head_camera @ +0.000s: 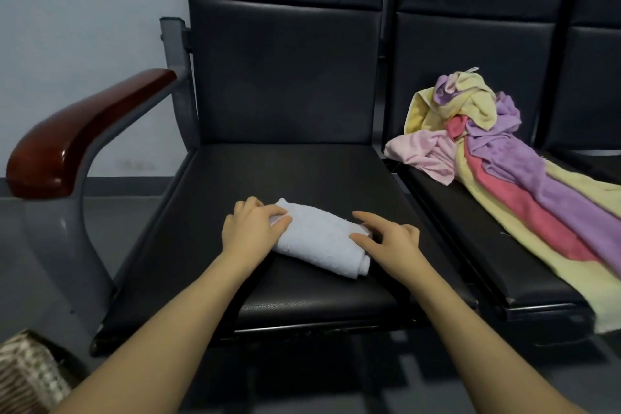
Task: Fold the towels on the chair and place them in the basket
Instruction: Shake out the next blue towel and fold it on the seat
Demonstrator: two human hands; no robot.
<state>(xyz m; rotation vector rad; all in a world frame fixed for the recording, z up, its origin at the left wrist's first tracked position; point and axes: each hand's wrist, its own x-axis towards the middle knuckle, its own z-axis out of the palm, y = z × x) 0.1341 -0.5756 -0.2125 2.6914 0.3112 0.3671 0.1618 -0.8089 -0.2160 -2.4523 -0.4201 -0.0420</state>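
Left hand: the left hand (250, 228) lies palm-down on the left end of the towel, fingers relaxed and spread over the cloth, thumb against its near edge; it presses rather than grips.
Right hand: the right hand (389, 239) rests at the towel's right end, index finger and thumb stretched out, their tips touching the folded edge, the other fingers loosely bent and holding nothing.
Folded towel: a small pale blue-white terry towel (322, 239) lies folded into a thick oblong on the seat of the black padded chair (285, 171), set slantwise, its layered fold facing the near right.
Towel heap: a loose pile of unfolded yellow, lilac, pink and coral towels (497, 151) sits on the neighbouring black seat (470, 239), trailing off over its front right edge.
Basket: a woven brown-and-cream basket (27, 376) shows only partly at the lower left corner, on the floor beside the chair.
Armrest: a glossy reddish-brown wooden armrest (77, 134) on a grey metal frame stands left of the chair.
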